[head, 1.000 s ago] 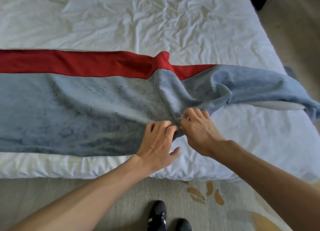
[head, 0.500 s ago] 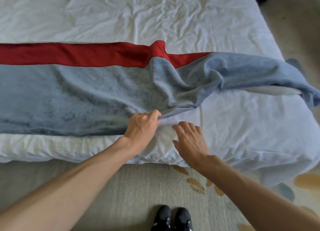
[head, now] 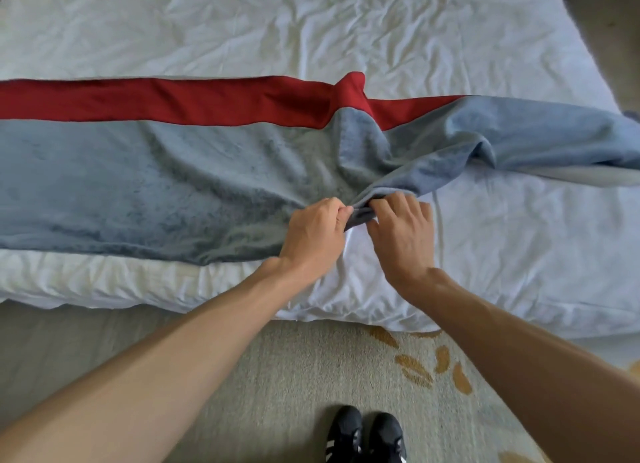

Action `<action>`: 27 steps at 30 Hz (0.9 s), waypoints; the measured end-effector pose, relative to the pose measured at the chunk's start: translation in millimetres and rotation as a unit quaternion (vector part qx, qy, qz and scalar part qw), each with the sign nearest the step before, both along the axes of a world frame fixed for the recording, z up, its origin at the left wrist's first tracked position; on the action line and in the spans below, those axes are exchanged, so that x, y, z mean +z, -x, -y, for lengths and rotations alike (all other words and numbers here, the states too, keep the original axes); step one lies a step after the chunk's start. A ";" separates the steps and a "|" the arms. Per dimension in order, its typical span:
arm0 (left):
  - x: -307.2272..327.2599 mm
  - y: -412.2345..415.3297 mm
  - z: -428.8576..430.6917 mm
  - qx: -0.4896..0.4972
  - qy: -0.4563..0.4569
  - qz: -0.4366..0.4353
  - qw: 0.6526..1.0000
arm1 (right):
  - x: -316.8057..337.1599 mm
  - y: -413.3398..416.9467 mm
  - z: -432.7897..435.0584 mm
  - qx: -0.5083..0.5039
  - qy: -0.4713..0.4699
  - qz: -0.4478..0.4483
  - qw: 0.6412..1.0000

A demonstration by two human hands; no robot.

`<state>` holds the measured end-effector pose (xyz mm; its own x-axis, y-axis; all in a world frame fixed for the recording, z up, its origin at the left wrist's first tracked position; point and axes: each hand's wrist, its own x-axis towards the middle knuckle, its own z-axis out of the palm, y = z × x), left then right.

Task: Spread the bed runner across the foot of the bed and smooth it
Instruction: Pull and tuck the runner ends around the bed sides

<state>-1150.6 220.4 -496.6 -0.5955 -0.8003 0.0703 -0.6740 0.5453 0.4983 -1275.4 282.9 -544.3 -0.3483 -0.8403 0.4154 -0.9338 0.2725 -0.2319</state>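
- The bed (head: 311,29) fills the upper part of the view, and its white sheet (head: 519,247) is creased all over. The person stands at the foot of the bed.
- The bed runner (head: 156,185) lies across the foot of the bed. It is blue-grey plush, with a red band (head: 173,100) along the side farther from the bed's foot edge.
- Over the left part of the bed the runner lies flat.
- Near the middle of the bed it rises in a ridge that kinks the red band.
- Toward the bed's right edge it is twisted and folded over, with a pale underside showing.
- The left hand (head: 313,235) is at the middle of the bed's foot. Its fingers are curled and pinch the runner's near edge.
- The right hand (head: 403,240) is just beside the left, on the same part of the bed. Its fingers are curled over the same bunched edge and grip it.
- Between the two hands a small roll of the runner stands up off the sheet.
- Below the foot of the bed is a beige carpet (head: 277,376) with golden leaf marks.
- A pair of black shoes (head: 365,435) with white stripes stands on the carpet.
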 end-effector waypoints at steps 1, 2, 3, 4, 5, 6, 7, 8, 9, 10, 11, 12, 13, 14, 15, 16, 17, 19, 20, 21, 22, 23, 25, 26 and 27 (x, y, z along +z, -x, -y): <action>1.2 -1.5 2.1 0.001 0.005 -0.004 1.000 | 1.0 2.0 0.2 0.014 0.015 -0.007 1.000; 1.9 -2.8 4.0 0.003 0.012 -0.010 1.000 | 1.9 4.0 -1.7 0.027 0.027 -0.016 0.999; 2.6 -3.5 5.2 0.007 0.019 -0.012 1.000 | 2.4 6.3 -5.2 0.041 0.033 -0.029 0.998; 3.1 -3.7 4.7 0.006 0.027 -0.011 1.000 | 2.7 8.8 -10.6 0.059 0.033 -0.046 0.997; 2.8 -3.0 3.3 0.001 0.038 -0.002 0.999 | 3.0 11.8 -16.8 0.078 0.026 -0.064 0.995; 2.3 -1.8 0.8 -0.009 0.053 0.008 0.999 | 3.2 15.0 -23.6 0.096 0.016 -0.081 0.992; 0.5 -1.2 -2.3 -0.022 0.073 0.018 0.997 | 2.9 17.6 -30.3 0.110 0.004 -0.095 0.989; -1.7 -1.1 -5.8 -0.038 0.103 0.026 0.994 | 2.5 19.3 -36.5 0.122 -0.009 -0.104 0.987; -4.4 -0.9 -9.6 -0.055 0.136 0.031 0.989 | 2.0 20.3 -41.9 0.132 -0.024 -0.110 0.985; -7.3 -0.7 -13.9 -0.074 0.163 0.035 0.983 | 1.9 21.2 -46.0 0.142 -0.042 -0.112 0.983; -9.8 -0.4 -18.4 -0.096 0.183 0.041 0.978 | 2.6 21.7 -48.6 0.151 -0.060 -0.108 0.981; -12.6 -0.1 -24.0 -0.119 0.193 0.055 0.972 | 3.9 21.4 -50.4 0.159 -0.075 -0.099 0.979; -15.8 0.6 -29.9 -0.141 0.192 0.074 0.968 | 6.2 20.7 -51.2 0.163 -0.082 -0.088 0.979; -19.0 0.9 -35.6 -0.159 0.184 0.096 0.965 | 9.4 19.9 -51.0 0.160 -0.079 -0.075 0.981; -22.1 0.8 -40.1 -0.168 0.175 0.112 0.963 | 13.7 19.2 -50.3 0.152 -0.074 -0.062 0.984; -24.3 0.8 -43.0 -0.170 0.170 0.121 0.963 | 17.3 18.7 -49.7 0.145 -0.072 -0.051 0.986; -25.3 1.0 -44.0 -0.163 0.168 0.117 0.965 | 20.5 17.8 -50.0 0.144 -0.074 -0.044 0.986; -24.2 3.9 -41.7 -0.134 0.155 0.080 0.976 | 22.3 16.3 -51.4 0.147 -0.079 -0.051 0.985; -22.2 6.0 -40.7 -0.120 0.145 0.063 0.980 | 20.7 17.0 -51.6 0.142 -0.074 -0.060 0.985; -20.5 6.9 -40.3 -0.115 0.138 0.051 0.982 | 18.6 18.6 -51.2 0.130 -0.066 -0.071 0.987; -19.0 6.5 -39.9 -0.113 0.136 0.040 0.983 | 16.6 21.1 -50.0 0.112 -0.059 -0.084 0.988; -18.3 4.8 -39.7 -0.112 0.137 0.030 0.984 | 15.7 24.9 -48.4 0.088 -0.053 -0.095 0.990; -14.9 -1.8 -38.5 -0.112 0.136 0.020 0.984 | 16.6 36.9 -42.6 0.032 -0.044 -0.104 0.993; -13.7 -5.4 -37.0 -0.110 0.133 0.019 0.985 | 17.5 45.3 -39.6 0.005 -0.042 -0.104 0.994; -13.4 -8.4 -35.1 -0.109 0.130 0.018 0.985 | 19.1 54.6 -37.3 -0.017 -0.041 -0.101 0.994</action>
<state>-1142.2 255.5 -510.1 -0.7575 -0.6101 0.2321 -0.5410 0.7858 0.2999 -1330.0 320.2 -525.2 -0.2935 -0.8631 0.4111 -0.9490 0.3150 -0.0160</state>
